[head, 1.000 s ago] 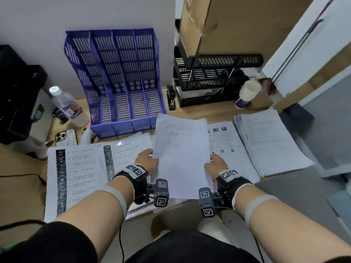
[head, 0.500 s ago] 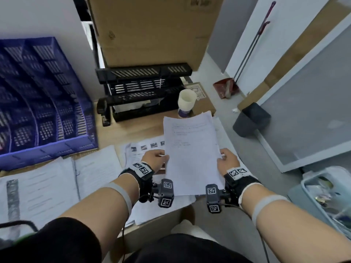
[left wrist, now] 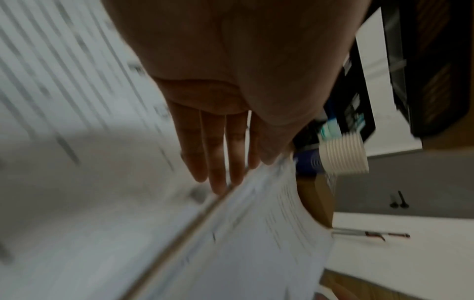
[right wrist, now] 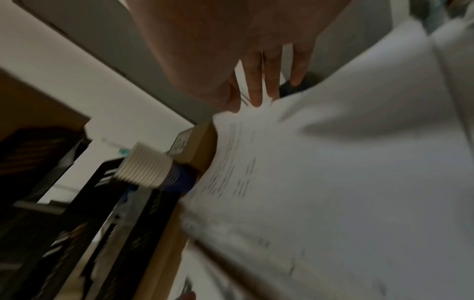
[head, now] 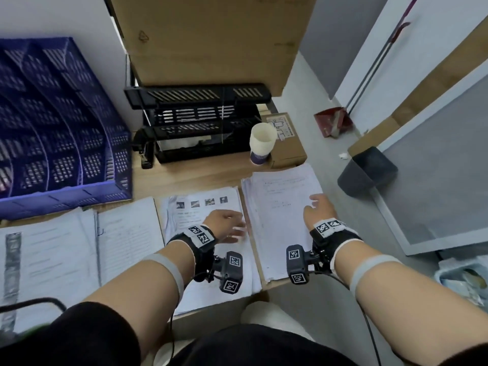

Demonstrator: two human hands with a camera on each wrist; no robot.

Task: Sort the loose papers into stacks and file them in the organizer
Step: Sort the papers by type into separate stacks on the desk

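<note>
Several paper stacks lie along the desk front. The rightmost stack (head: 280,207) has a text sheet on top, and my right hand (head: 318,207) rests flat on its right side, fingers straight (right wrist: 259,81). My left hand (head: 229,224) hovers flat over the right edge of the picture-headed stack (head: 200,210), fingers straight (left wrist: 218,162) and holding nothing. Two more stacks (head: 126,239) lie to the left. The blue upright organizer (head: 63,143) stands at the back left with its slots showing no papers.
A black tiered tray (head: 200,122) sits behind the stacks under a large cardboard box (head: 211,35). A stack of paper cups (head: 261,143) and a small brown box (head: 287,143) stand at the back right. A black stapler (head: 146,151) is beside the tray. The desk's right edge drops to the floor.
The sheet both hands held up now lies on top of the rightmost stack. Both hands have let go and flattened. The head view has swung right and down.
</note>
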